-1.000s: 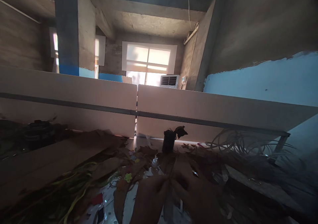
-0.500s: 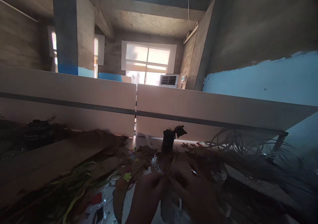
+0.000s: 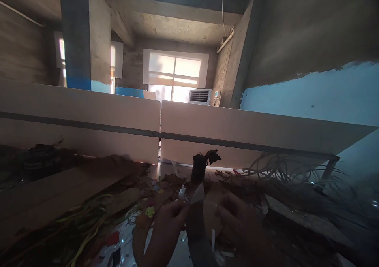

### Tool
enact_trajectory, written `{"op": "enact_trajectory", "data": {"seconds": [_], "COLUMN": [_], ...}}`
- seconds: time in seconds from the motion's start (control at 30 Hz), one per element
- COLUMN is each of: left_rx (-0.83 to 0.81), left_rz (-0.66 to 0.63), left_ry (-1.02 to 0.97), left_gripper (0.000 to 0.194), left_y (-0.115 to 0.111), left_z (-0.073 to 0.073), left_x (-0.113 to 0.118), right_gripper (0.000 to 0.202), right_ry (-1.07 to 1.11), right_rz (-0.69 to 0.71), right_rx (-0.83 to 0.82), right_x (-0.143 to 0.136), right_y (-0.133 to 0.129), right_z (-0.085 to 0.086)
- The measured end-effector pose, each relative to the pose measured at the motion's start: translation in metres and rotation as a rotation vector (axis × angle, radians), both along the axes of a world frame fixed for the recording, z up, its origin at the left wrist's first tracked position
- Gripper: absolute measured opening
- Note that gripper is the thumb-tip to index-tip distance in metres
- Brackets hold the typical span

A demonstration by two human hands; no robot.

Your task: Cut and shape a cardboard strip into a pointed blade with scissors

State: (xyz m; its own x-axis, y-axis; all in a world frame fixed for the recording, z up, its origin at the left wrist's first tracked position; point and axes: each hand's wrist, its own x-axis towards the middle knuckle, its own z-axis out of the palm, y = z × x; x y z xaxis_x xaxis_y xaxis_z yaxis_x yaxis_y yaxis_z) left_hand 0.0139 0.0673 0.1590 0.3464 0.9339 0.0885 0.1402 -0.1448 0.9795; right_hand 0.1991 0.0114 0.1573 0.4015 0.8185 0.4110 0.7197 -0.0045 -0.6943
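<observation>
My left hand (image 3: pixel 167 221) is closed, thumb and fingers pinching the edge of a long, curved dark strip (image 3: pixel 197 229). The strip has a paler, pointed upper end. To its right, my right hand (image 3: pixel 237 215) is closed in a pinch beside a brown flat piece (image 3: pixel 211 213); what lies between its fingertips is too dark to make out. Just beyond my left hand stands a small white nozzle bottle (image 3: pixel 182 192). A yellow flower-shaped piece (image 3: pixel 150 211) lies left of my left hand.
A black cylindrical container (image 3: pixel 199 168) stands at the back near a pale partition (image 3: pixel 251 121). Yellow-green strands (image 3: pixel 85 235) lie on the left. Coiled pale tubing (image 3: pixel 275 168) sits at the back right, and a flat dark-sided piece (image 3: pixel 302 219) lies at the right.
My hands were close together and have moved apart, the right one to the right. The dark strip and its pale tip now show between them. The view has shifted slightly.
</observation>
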Motion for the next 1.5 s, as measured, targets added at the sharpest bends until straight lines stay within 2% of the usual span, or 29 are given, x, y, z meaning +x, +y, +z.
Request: {"op": "enact_trajectory", "data": {"seconds": [0.2,0.3,0.4,0.53,0.63,0.8,1.03,1.27,1.37,1.5], "left_rx": [0.0,0.019,0.046,0.158,0.201,0.183,0.169,0.357,0.407,0.417], "left_rz": [-0.011,-0.028,-0.017,0.033,0.01,-0.061,-0.079,-0.02,0.014,-0.003], "left_ry": [-0.006,-0.04,-0.054,0.007,0.027,-0.103,-0.281,-0.217,-0.197,-0.185], "left_gripper": [0.03,0.029,0.028,0.027,0.027,0.026,0.018,0.021,0.023,0.026], "left_y": [0.004,0.004,-0.001,-0.008,-0.011,-0.008,0.0,0.001,0.001,0.001], "left_z": [-0.007,-0.011,-0.01,-0.004,-0.004,-0.013,-0.025,-0.043,-0.045,-0.043], "left_x": [0.001,0.004,0.006,0.006,0.007,0.011,0.015,0.019,0.02,0.019], "right_gripper": [0.014,0.014,0.02,0.016,0.012,0.013,0.017,0.017,0.02,0.021], "right_ry": [-0.007,-0.005,-0.025,-0.015,0.03,0.165,0.192,0.257,0.234,0.18], "right_rz": [-0.085,-0.032,0.029,0.049,0.06,0.105,0.182,0.206,0.187,0.147], "right_rx": [-0.064,-0.003,0.026,-0.003,0.024,0.008,-0.019,0.026,0.002,-0.019], "right_x": [0.018,0.017,0.01,-0.008,-0.024,-0.037,-0.03,-0.033,-0.034,-0.033], "right_y": [-0.002,-0.001,0.002,0.004,0.003,0.001,0.003,-0.001,-0.001,0.0], "right_z": [0.005,0.004,0.001,0.0,0.005,0.011,0.01,0.01,0.01,0.01]}}
